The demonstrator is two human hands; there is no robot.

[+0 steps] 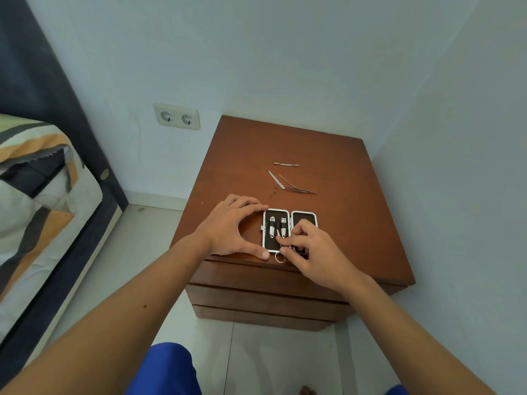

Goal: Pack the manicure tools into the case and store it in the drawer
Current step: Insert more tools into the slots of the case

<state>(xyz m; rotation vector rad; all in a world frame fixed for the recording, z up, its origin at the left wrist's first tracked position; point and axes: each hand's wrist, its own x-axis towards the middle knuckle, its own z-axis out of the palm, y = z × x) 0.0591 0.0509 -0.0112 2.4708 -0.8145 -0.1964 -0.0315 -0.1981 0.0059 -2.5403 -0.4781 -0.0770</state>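
An open manicure case (pixel 304 216), white-rimmed with a dark lining, lies near the front edge of the brown nightstand (pixel 336 178). Two nail clippers (pixel 271 228) sit strapped in its left half. My left hand (pixel 232 226) holds the case's left side between fingers and thumb. My right hand (pixel 312 248) pinches small scissors (pixel 281 256) at the case's near edge; their ring handles stick out past the rim. Three loose metal tools lie farther back: a thin stick (pixel 286 164), a file (pixel 276 179) and tweezers (pixel 299 188).
The nightstand has stacked drawer fronts (pixel 265 292), all closed, below the top. A bed with a patterned cover (pixel 37 201) stands to the left. A double wall socket (pixel 176 118) is behind. White walls close in the right side and back.
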